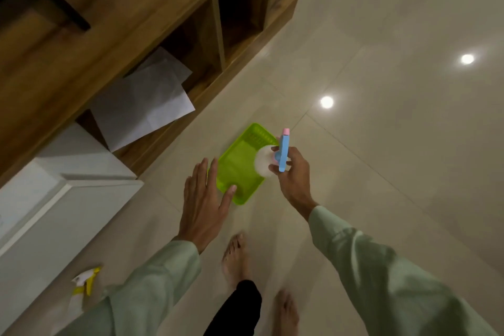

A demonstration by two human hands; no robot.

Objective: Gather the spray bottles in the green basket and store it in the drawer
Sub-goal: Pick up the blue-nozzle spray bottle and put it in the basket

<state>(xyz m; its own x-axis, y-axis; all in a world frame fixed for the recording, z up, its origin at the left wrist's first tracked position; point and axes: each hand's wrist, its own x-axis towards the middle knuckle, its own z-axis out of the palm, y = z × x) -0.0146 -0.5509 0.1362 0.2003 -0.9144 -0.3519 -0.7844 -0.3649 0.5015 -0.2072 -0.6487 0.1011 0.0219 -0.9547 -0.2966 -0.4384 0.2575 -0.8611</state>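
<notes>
The right hand (296,172) holds its grip closed around a white spray bottle with a blue trigger head and pink nozzle (274,157), above the bright green plastic basket (240,169) on the tiled floor (381,144). The left hand (203,204) hovers spread flat, empty, beside the basket.

Two spray bottles: one with a blue head (283,154), one with a yellow head (84,285). One green basket (240,169). Two hands: left hand (203,206), right hand (296,172). Two bare feet (236,259). A few white paper sheets (144,102). Two light reflections (326,102) on the floor.
</notes>
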